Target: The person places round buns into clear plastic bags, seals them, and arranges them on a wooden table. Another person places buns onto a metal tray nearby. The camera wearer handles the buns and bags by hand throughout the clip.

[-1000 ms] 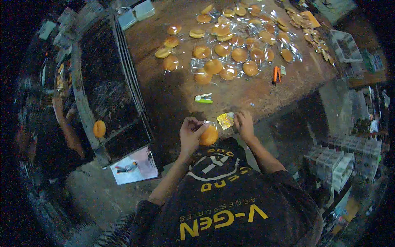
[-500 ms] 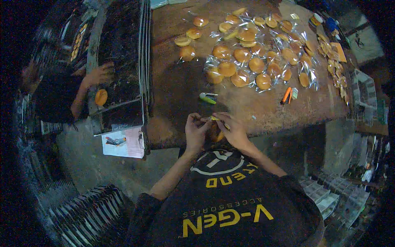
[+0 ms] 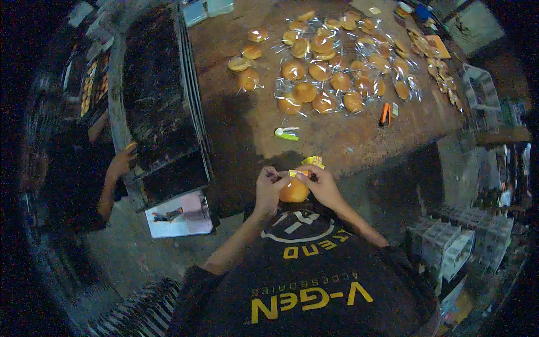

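Note:
At the table's near edge, in front of my body, a round golden bun (image 3: 294, 192) hangs below my two hands, apparently in a clear bag whose top is gathered between my fingers. My left hand (image 3: 268, 191) is closed, pinching the left side of that bag top. On the other side my right hand (image 3: 320, 188) presses a small yellow label (image 3: 293, 173) against it with thumb and finger. A fan of yellow labels (image 3: 313, 162) sticks out beyond the right fingers; its hold is partly hidden. A green stapler (image 3: 287, 133) lies just past my hands.
Many bagged buns (image 3: 320, 70) cover the far table (image 3: 241, 123). An orange-and-black tool (image 3: 384, 114) lies to the right. Stacked dark trays (image 3: 163, 95) stand left, where a co-worker's hand (image 3: 119, 162) touches the edge. Papers (image 3: 179, 215) stick out below the trays; crates (image 3: 443, 241) stand right.
My hands have tilted and drawn slightly nearer my body, so the bun and the yellow labels show more. The co-worker's hand has moved back to the tray edge. The whole view has shifted somewhat.

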`<state>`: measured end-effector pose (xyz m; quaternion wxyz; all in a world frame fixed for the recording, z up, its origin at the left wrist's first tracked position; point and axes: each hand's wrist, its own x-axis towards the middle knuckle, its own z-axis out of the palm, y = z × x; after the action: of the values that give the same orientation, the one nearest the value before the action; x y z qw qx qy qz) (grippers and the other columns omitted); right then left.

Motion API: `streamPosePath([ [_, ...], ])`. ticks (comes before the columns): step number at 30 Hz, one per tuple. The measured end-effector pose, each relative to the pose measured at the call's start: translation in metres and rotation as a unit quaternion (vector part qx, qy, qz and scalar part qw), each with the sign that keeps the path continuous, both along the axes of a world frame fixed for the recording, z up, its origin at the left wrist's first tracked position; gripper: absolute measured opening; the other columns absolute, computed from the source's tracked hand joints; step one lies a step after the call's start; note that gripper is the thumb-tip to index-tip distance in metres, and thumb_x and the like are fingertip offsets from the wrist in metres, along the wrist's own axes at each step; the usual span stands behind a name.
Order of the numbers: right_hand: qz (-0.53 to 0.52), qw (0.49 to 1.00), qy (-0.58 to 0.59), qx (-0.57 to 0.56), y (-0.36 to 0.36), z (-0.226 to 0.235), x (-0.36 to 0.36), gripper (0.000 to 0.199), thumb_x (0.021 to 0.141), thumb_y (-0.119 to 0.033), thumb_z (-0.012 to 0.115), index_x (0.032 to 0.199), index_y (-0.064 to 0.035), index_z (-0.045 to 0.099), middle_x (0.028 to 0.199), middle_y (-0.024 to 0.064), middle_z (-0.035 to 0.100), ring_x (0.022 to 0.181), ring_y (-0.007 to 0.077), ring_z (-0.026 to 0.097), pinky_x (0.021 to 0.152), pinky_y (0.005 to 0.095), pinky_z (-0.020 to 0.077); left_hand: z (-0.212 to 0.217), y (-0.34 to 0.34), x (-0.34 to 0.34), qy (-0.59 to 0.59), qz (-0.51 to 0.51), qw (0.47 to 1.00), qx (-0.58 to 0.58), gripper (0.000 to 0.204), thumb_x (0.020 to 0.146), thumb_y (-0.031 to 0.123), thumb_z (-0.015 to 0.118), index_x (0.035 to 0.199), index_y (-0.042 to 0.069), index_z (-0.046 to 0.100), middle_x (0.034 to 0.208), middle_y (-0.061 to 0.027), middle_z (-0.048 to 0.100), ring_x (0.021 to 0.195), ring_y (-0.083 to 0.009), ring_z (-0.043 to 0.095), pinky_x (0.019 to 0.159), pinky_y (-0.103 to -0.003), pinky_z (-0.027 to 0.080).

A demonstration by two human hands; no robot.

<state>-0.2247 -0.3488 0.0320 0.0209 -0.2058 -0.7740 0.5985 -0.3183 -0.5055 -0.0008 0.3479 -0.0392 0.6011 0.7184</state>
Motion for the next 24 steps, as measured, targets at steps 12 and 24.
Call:
streamPosePath([
  [12, -0.096, 0.989, -0.031, -0.110, -0.024, -0.021, 0.027, 0.033, 0.098, -0.025, 0.067, 0.119, -0.0002, 0.069, 0.114, 0.0077, 0.072, 0.105, 0.0156, 0.064, 0.097, 0.0318, 0.0481, 0.008, -0.010, -0.002, 0.038, -0.096, 0.993, 0.058, 0.047, 0.084, 0.005, 0.079, 0.114, 0.006, 0.042, 0.108, -0.0135, 0.064, 0.097, -0.0145, 0.061, 0.089, -0.029, 0.050],
  [24, 0.007, 0.999, -0.023, -0.023, 0.056, -0.019, -0.050, 0.031, 0.098, -0.031, 0.065, 0.105, -0.0016, 0.072, 0.090, 0.0045, 0.071, 0.085, 0.0125, 0.061, 0.080, 0.0310, 0.0492, 0.016, 0.002, -0.002, 0.101, 0.126, 0.987, 0.006, 0.037, 0.085, -0.001, 0.076, 0.105, 0.006, 0.045, 0.097, -0.0075, 0.062, 0.094, -0.0144, 0.063, 0.088, -0.029, 0.053],
])
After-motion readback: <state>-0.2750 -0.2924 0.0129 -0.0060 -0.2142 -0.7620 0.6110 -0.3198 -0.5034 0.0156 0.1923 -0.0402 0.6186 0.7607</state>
